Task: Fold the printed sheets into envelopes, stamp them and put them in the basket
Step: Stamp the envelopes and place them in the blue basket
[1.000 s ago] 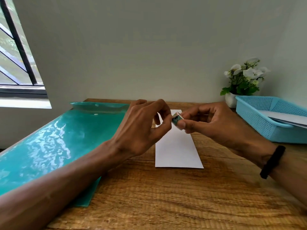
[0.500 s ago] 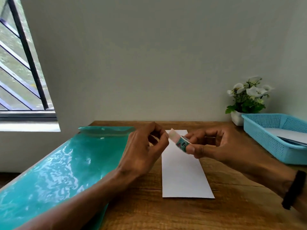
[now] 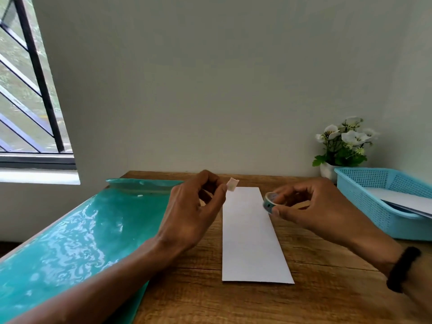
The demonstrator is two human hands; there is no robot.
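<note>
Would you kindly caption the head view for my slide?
Left hand pinches a torn tape piece, right hand holds the roll above the folded sheet.

White folded sheet (image 3: 252,235) lies flat lengthwise on wooden table (image 3: 327,288).

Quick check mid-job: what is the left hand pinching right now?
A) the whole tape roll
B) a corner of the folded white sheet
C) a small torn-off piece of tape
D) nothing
C: the left hand pinches a small piece of tape above the folded sheet, while the tape roll is held in the right hand.
</note>
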